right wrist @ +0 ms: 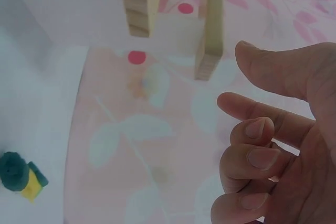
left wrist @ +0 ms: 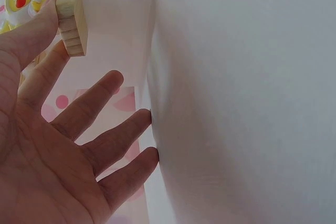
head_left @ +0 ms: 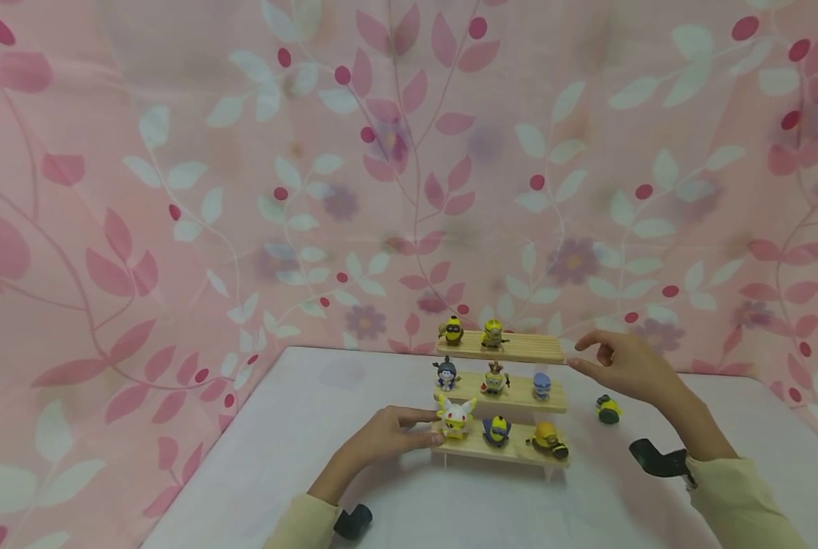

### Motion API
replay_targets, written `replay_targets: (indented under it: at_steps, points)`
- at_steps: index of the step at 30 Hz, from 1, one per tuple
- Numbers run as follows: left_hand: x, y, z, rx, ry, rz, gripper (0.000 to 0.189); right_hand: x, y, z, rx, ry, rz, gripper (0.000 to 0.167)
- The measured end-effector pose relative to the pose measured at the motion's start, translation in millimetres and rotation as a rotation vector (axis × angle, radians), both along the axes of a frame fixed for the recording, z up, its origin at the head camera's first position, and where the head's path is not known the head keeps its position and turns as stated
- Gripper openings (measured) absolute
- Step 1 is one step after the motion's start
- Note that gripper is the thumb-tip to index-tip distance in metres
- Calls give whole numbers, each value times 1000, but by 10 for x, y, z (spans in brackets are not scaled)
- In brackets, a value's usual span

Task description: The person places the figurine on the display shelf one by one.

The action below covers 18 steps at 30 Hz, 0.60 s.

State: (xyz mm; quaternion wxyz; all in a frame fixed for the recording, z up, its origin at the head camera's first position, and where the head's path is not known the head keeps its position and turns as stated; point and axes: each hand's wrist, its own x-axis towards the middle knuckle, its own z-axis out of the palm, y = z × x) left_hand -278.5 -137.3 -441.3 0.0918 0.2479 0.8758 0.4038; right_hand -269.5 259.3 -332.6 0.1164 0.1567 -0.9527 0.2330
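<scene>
A three-tier wooden display shelf with clear supports bears several small figurines. My left hand is at the left end of its bottom board; thumb and index finger touch that end, while the other fingers spread straight. Close to those fingertips stands a white and yellow Pikachu-like figurine. My right hand hovers just off the right end of the top board, holding nothing. Its thumb and index finger point toward the board with a gap between them; the remaining fingers are bent inward.
A yellow and green figurine lies on the white tabletop to the right of the shelf. On the top board stand two yellow figurines, at left and middle. Behind everything hangs a pink floral cloth.
</scene>
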Motion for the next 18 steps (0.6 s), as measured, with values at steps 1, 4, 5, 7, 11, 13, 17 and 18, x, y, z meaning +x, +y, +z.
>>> replay_targets:
  at_steps: [1,4,5,7,11,13,17,18]
  points:
    - [1,3,0,-1,-1,1,46,3,14,-12,1,-6,-3,41]
    - [2,10,-1,-3,-4,2,46,5,53,-54,5,-17,-11,43]
    - [2,10,0,-4,-4,2,46,2,63,-69,8,-18,-13,43]
    - [4,12,2,-5,-3,3,46,2,86,-102,16,-19,-23,43]
    - [8,15,8,-6,-3,5,45,2,132,-178,27,-33,-37,43]
    - [11,15,10,-5,-1,7,45,0,155,-225,33,-43,-43,43]
    - [19,14,14,10,-13,11,46,-17,214,-329,43,-67,-71,45]
    - [19,14,13,14,-16,14,46,-24,231,-356,46,-71,-77,45]
